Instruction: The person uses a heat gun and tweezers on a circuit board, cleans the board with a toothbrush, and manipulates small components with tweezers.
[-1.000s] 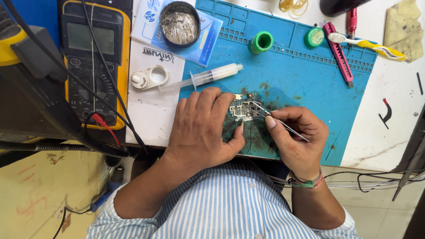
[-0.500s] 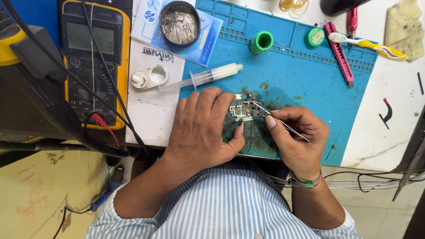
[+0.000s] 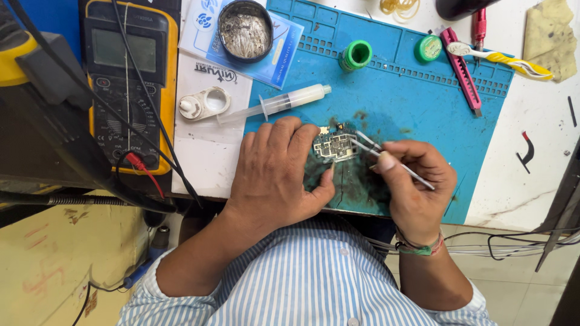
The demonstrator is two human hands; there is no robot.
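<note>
A small circuit board [image 3: 334,146] lies on the blue work mat [image 3: 417,102]. My left hand [image 3: 275,172] presses down on the board's left side, fingers over its edge and thumb under it. In my right hand [image 3: 417,187] I grip metal tweezers [image 3: 386,157] whose tips touch the board's right edge. The mat under the board is stained dark.
A syringe [image 3: 284,101] lies just beyond my left hand. A yellow multimeter [image 3: 127,78] with red and black leads sits at the left. A round tin [image 3: 244,21], green spool [image 3: 356,54], green cap [image 3: 429,47], pink cutter [image 3: 462,69] and toothbrush [image 3: 507,59] line the back.
</note>
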